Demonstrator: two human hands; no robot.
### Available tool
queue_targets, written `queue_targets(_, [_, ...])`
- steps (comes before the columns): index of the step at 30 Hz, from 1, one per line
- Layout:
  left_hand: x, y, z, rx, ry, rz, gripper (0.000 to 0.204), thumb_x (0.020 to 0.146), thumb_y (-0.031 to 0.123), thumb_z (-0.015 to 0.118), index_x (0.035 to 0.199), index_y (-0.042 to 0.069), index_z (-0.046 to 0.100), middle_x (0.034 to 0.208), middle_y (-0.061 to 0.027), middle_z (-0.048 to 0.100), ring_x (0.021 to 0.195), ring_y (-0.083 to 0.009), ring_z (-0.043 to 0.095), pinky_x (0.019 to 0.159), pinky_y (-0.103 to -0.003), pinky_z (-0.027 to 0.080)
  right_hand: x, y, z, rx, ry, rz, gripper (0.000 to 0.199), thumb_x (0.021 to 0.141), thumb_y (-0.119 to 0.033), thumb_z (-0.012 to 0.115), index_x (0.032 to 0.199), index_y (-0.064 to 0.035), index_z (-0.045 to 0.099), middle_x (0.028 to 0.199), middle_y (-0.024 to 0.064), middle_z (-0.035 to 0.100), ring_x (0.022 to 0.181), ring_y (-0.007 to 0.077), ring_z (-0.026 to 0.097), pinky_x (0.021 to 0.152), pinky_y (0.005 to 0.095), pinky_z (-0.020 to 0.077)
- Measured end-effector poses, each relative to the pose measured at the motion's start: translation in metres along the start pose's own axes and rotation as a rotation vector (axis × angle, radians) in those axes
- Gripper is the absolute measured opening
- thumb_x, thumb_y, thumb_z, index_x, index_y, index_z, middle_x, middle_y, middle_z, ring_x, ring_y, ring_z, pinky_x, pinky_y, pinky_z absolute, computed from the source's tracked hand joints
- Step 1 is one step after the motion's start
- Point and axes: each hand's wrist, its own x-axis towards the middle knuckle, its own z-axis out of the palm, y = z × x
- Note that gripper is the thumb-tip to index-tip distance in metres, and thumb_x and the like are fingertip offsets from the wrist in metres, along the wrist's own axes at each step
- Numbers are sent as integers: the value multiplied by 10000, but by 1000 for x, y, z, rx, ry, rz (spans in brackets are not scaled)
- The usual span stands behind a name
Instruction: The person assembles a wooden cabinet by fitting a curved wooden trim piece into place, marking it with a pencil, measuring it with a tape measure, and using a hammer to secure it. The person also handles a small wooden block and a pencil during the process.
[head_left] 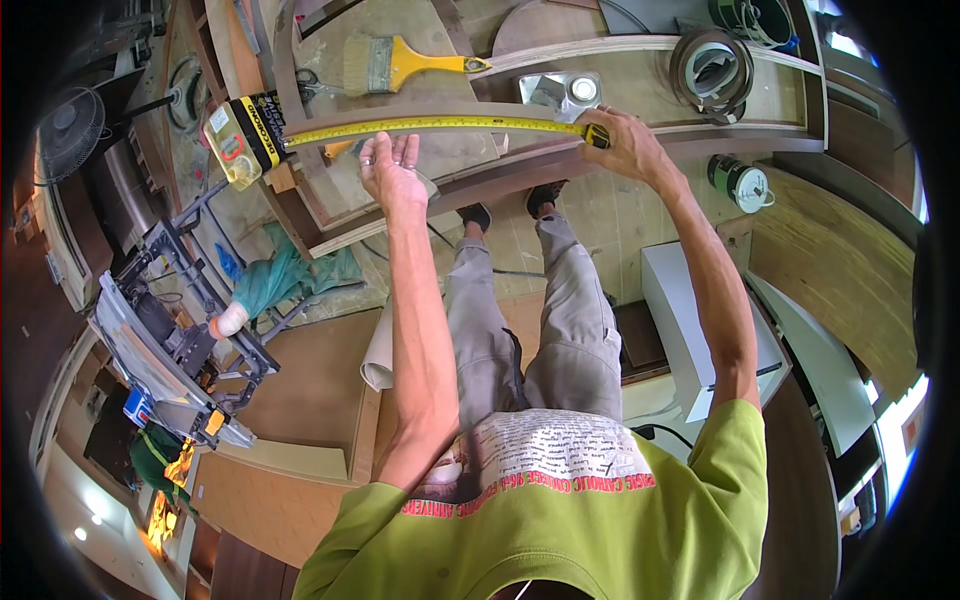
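Observation:
My right hand (pixel 632 148) is closed around a black-and-yellow tape measure (pixel 597 136). Its yellow blade (pixel 440 124) is drawn out leftward along a long narrow brown strip (pixel 470 109). The blade's far end reaches a yellow-and-black rectangular can (pixel 243 140) at the left. My left hand (pixel 396 180) is palm up just below the blade, its fingers slightly bent and apart, fingertips at the near edge of the strip. Whether they touch it I cannot tell. Nothing shows in that palm.
A yellow-handled paintbrush (pixel 400 66), a metal tin (pixel 560 92) and rolls of edging (pixel 712 75) lie beyond the strip. A paint can (pixel 740 184) stands right. A table saw (pixel 180 330) is at the left, a white panel (pixel 690 320) right of my legs.

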Motion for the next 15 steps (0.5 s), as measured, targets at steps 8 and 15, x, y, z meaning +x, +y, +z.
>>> queue_targets(8, [1, 0, -2, -15, -1, 3, 226, 943, 139, 656, 1080, 45, 503, 965, -99, 595, 841, -231, 640, 802, -397, 610, -1, 4, 8, -15, 56, -44, 361, 784, -292, 685, 1092, -107, 655, 973, 183, 666, 887, 368, 652, 790, 444, 523])
queue_targets(15, [1, 1, -8, -38, 2, 17, 229, 932, 135, 669, 1073, 43, 514, 940, -76, 575, 841, -226, 628, 809, -411, 607, -1, 5, 12, -64, 109, -92, 354, 781, -279, 679, 1086, -101, 653, 973, 186, 665, 900, 367, 650, 803, 444, 521])
